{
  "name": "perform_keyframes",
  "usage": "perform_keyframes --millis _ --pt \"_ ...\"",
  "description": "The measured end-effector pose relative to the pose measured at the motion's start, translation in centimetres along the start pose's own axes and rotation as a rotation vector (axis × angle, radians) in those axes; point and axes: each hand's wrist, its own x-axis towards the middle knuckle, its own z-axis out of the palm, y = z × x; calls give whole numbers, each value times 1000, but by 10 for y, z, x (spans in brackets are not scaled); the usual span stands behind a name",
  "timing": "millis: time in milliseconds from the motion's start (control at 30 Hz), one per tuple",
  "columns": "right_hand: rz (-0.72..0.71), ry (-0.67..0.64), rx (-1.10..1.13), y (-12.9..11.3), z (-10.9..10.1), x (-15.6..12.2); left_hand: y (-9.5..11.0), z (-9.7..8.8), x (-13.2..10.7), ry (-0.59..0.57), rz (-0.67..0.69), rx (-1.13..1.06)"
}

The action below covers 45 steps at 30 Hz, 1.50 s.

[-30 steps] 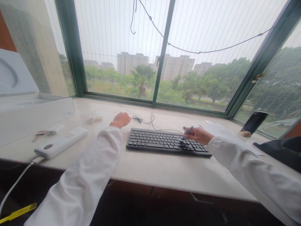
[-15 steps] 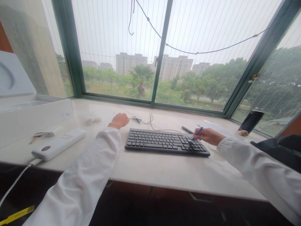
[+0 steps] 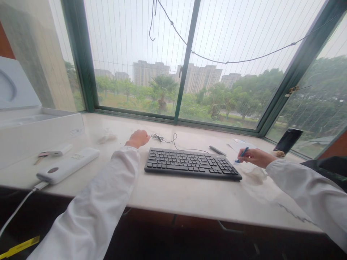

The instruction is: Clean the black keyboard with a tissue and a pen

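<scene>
A black keyboard (image 3: 189, 164) lies on the pale desk in front of me. My right hand (image 3: 256, 157) is closed around a slim blue brush (image 3: 242, 154), its pale tip pointing down just off the keyboard's right end. My left hand (image 3: 138, 138) is curled into a fist and rests on the desk beyond the keyboard's upper left corner. I see nothing in it, though its palm side is hidden. Close beside that fist lies the coiled keyboard cable (image 3: 157, 137). Behind the number keys is a dark, thin stick-like object (image 3: 217, 150).
To the left are a white power bank (image 3: 69, 166) with a cable, a smaller white device (image 3: 61, 150) with a key, and an open white box (image 3: 40, 133). Crumpled clear plastic (image 3: 255, 176) lies under my right forearm. A dark phone (image 3: 287, 140) leans by the window.
My right hand has moved right with the brush, from over the number keys to past the keyboard's right end. The left hand has stayed in place.
</scene>
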Motion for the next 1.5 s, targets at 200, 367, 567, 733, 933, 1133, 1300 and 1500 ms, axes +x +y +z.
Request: perform_keyframes --millis 200,367,567,733,933,1133,1300,1500 --pt "-11 -2 167 -30 -1 21 0 1 1 8 4 -8" --pt "-142 -5 295 -105 25 56 0 2 1 1 2 -8" --pt "-279 -29 361 -197 78 108 1 3 0 -5 -16 2" --pt "-363 -34 421 -261 114 137 2 2 -1 7 -11 18" --pt "-384 -25 458 -306 139 150 5 0 -4 18 -12 28" --pt "-391 -42 454 -314 149 150 6 -2 -5 13 -17 30" --pt "-390 -50 450 -304 149 148 7 -3 -5 7 -8 25" --pt "-373 -50 422 -292 145 143 6 -2 -3 1 -10 16"
